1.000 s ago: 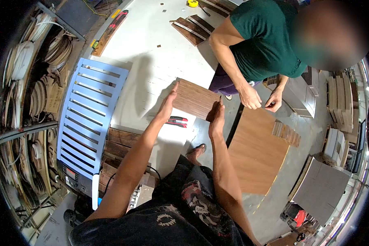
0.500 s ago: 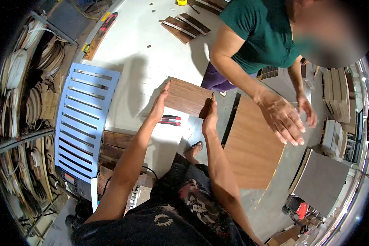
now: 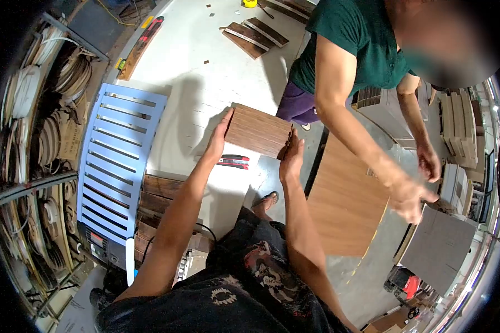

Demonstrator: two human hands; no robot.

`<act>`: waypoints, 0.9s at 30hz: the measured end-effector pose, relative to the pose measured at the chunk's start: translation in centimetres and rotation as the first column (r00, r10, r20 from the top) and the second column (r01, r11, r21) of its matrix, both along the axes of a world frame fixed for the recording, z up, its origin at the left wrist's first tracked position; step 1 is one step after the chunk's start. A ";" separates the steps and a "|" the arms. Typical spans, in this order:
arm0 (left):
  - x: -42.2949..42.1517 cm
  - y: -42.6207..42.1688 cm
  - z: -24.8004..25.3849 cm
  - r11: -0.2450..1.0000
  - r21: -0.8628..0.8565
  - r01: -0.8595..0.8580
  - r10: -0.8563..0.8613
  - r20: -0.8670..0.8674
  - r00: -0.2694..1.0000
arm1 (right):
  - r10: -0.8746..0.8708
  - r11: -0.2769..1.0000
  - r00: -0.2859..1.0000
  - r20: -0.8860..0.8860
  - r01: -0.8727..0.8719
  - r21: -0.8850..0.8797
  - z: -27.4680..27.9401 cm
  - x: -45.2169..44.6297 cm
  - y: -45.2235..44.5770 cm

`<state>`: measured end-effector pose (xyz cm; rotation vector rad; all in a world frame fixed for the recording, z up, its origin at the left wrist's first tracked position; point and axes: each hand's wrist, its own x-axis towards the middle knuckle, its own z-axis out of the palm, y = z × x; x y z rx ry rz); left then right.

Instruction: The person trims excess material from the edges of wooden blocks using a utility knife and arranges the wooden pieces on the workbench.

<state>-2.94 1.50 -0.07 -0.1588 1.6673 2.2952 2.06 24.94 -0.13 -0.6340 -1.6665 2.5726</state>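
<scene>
Between my palms is a brown wood-grain board [image 3: 259,131], held by its two short ends above the white table's edge. My left hand [image 3: 219,136] presses against the left end, fingers along the side. At the opposite end, my right hand [image 3: 292,158] grips the board, its fingers partly hidden behind it. Just below the board, a red and black utility knife [image 3: 233,161] lies on the white table [image 3: 178,133].
A blue slatted panel [image 3: 116,161] lies at the left, near dark wood planks [image 3: 158,194]. Cut wood strips [image 3: 255,38] and a yellow tape measure [image 3: 250,3] are at the far end. On the right, a co-worker in a green shirt [image 3: 355,55] stands beside a large wooden sheet [image 3: 347,200].
The co-worker's arms have swung down and to the right. My hands still hold the board in nearly the same place, with the whole view shifted slightly.
</scene>
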 end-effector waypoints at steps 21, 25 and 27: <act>-4.3 3.9 6.9 0.296 -0.954 -0.043 -0.848 -0.283 0.449 | 0.557 -0.136 0.822 0.116 -0.047 0.990 -0.1 5.6 -12.5; -3.2 5.1 4.4 0.236 -0.972 -0.007 -0.905 -0.223 0.363 | 0.558 -0.224 0.828 0.052 0.089 0.970 -0.6 5.7 -12.3; -3.6 5.2 4.6 0.181 -0.981 -0.064 -0.913 -0.192 0.359 | 0.529 -0.099 0.848 0.032 0.024 0.995 -1.4 6.5 -11.9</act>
